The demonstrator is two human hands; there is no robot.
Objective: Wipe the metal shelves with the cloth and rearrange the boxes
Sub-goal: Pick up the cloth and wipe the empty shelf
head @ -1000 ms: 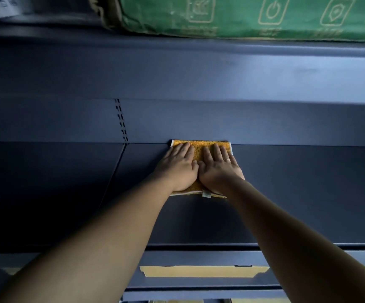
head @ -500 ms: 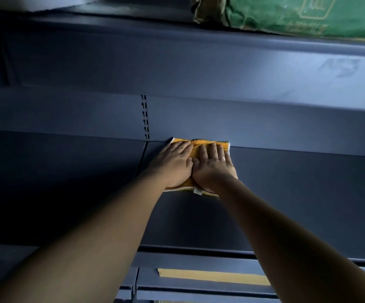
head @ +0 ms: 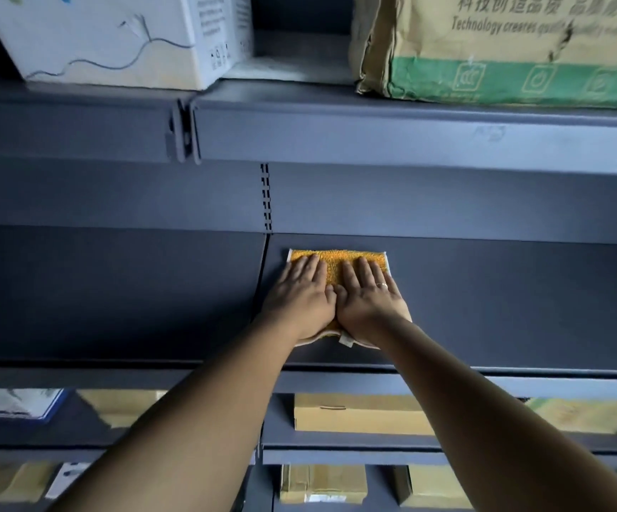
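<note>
Since the earlier frames the orange terry cloth with a pale hem [head: 336,262] has travelled leftward along the dark grey metal shelf [head: 502,301] and drawn slightly back from the rear wall, while the view has widened to take in the tiers above and below. Head view: the cloth lies flat on the shelf. Its far edge runs parallel to the grey back panel [head: 447,201] and stops just short of it. Its left edge sits just beside the seam between two shelf panels [head: 261,290], below the slotted upright [head: 266,197]. The left hand [head: 301,297] and right hand [head: 368,299] rest side by side on the cloth, thumbs touching. Their fingers are straight and flat, pointing toward the back panel, and they press down rather than grasp. The hands cover most of the cloth, so its long axis cannot be told. The left hand is the nearer to the seam, so a stroke onto the left panel would probably lead from that side. The long bare stretch of shelf lies on the right hand's side. Above, a white cardboard box [head: 115,35] and a torn brown-and-green carton [head: 502,49] stand well apart on the upper shelf [head: 373,131]. A flat tan cardboard box [head: 362,415] lies on the tier below.
</note>
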